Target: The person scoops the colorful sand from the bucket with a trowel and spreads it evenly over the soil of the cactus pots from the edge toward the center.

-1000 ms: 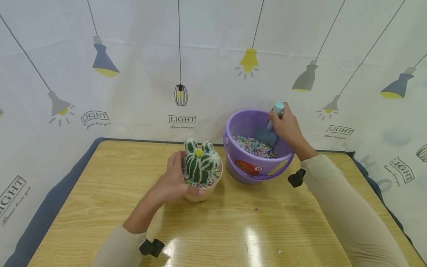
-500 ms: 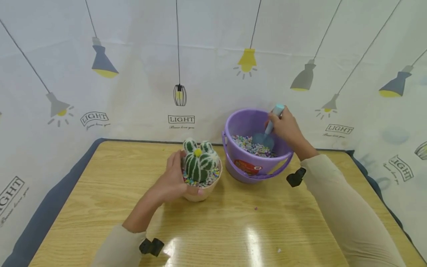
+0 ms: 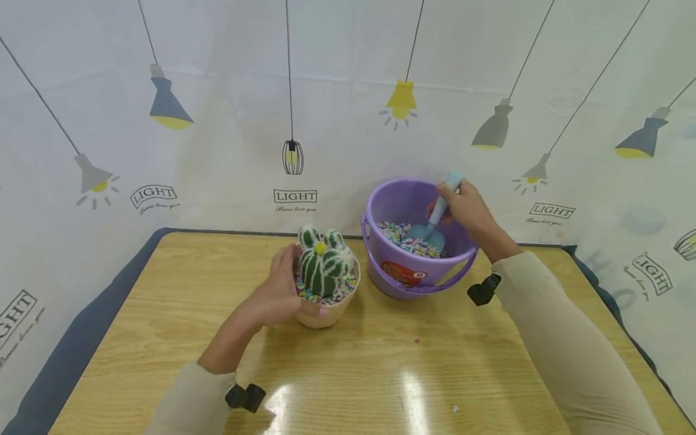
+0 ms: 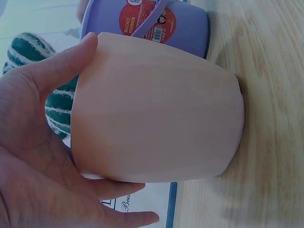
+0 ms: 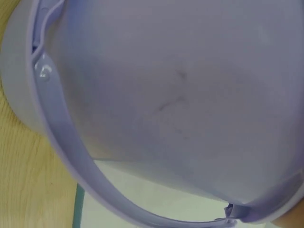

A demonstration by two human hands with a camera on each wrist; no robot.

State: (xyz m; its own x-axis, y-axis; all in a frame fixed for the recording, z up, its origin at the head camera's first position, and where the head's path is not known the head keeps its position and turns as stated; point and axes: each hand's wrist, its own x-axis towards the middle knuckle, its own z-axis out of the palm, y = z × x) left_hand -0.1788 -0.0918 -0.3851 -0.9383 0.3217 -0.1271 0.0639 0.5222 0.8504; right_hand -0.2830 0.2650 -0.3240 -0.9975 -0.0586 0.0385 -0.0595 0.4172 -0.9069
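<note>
My left hand holds the near left side of a pale peach flowerpot standing on the table. In the left wrist view, thumb and fingers spread around the pot near its rim. A green and white knitted cactus with a yellow flower rises from colourful pebbles in it. To its right stands a purple bucket partly filled with similar pebbles. Over the bucket's right rim, my right hand grips the light blue handle of a small shovel. The shovel's blade lies in the pebbles.
The bucket's handle hangs down in front of it. A wooden table carries both containers. Behind them rises a white cloth printed with hanging lamps. A small pink pebble and a white bit lie near the front.
My right hand has lowered a little and tilted the shovel, whose blade has moved slightly down and left into the pebbles. My left hand still holds the pot in place.
</note>
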